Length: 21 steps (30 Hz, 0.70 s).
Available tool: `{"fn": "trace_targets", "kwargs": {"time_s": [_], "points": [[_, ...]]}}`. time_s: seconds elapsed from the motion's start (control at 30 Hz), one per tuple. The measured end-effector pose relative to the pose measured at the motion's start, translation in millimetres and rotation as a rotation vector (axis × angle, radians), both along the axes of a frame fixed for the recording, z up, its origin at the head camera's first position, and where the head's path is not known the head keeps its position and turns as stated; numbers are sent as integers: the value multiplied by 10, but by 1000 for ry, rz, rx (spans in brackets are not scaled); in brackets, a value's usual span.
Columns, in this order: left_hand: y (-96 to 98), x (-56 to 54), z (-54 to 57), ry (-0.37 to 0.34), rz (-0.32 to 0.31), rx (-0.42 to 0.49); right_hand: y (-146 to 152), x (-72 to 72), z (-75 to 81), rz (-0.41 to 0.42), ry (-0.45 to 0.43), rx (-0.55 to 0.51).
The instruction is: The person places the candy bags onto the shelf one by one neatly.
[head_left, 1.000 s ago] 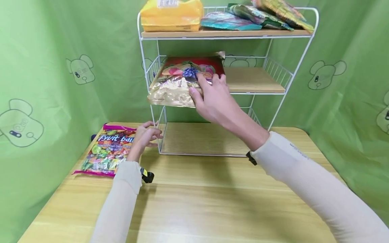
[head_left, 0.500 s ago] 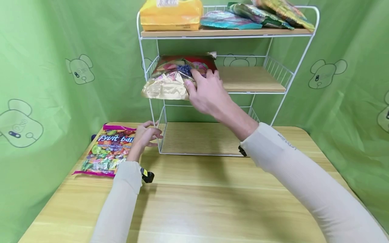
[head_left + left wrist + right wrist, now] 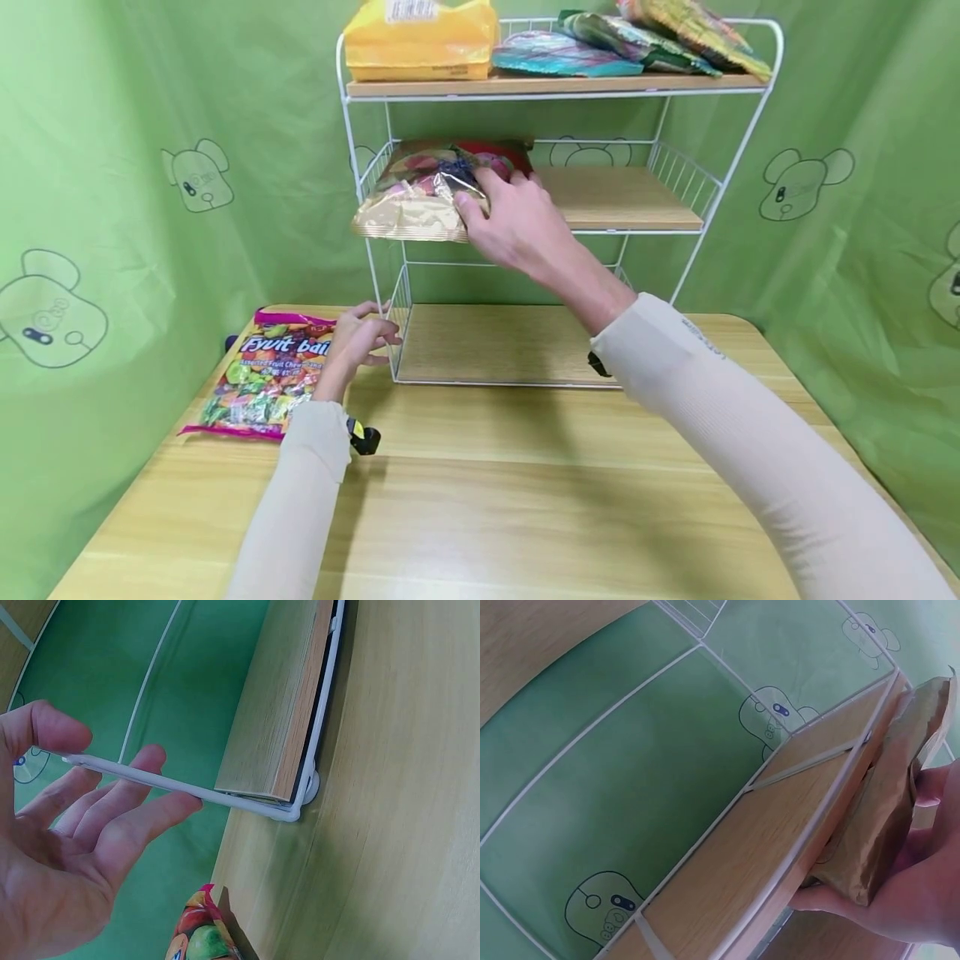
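Observation:
My right hand (image 3: 521, 221) holds a gold and red fruit-print candy bag (image 3: 408, 208) by its right side, thumb on top, fingers over the edge. The bag lies on the left of the middle shelf (image 3: 622, 196), its gold end hanging past the front edge. From below, the right wrist view shows the bag (image 3: 885, 810) against the shelf's front. Low on the left, my left hand (image 3: 356, 342) pinches the front post of the white wire rack (image 3: 180, 785), thumb on one side, fingers on the other.
A purple-edged bag of fruit chews (image 3: 262, 375) lies on the table (image 3: 480, 517) beside my left hand. Up on the top shelf (image 3: 555, 85) are a yellow packet (image 3: 420, 46) and several shiny packets (image 3: 570, 54). Green curtain (image 3: 97, 167) surrounds the table.
My right hand has moved left and slightly back with the candy bag, which now sits further left on the middle shelf. My left hand stays on the post.

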<state>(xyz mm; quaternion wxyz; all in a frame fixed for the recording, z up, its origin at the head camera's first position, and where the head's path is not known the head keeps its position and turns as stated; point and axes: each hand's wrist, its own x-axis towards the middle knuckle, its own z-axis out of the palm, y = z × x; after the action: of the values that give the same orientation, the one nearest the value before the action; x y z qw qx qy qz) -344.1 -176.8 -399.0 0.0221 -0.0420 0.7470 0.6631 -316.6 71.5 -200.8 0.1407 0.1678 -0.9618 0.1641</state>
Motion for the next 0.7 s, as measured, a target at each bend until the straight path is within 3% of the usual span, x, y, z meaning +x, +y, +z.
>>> {"fn": "trace_targets", "kwargs": {"time_s": [0.2, 0.47, 0.7], "points": [[5, -7, -3, -1, 2, -8, 51, 11, -30, -24, 13, -57], [-8, -12, 2, 2, 9, 6, 143, 36, 33, -60, -96, -243], [-4, -14, -3, -4, 8, 11, 354, 48, -25, -65, -40, -450]]}}
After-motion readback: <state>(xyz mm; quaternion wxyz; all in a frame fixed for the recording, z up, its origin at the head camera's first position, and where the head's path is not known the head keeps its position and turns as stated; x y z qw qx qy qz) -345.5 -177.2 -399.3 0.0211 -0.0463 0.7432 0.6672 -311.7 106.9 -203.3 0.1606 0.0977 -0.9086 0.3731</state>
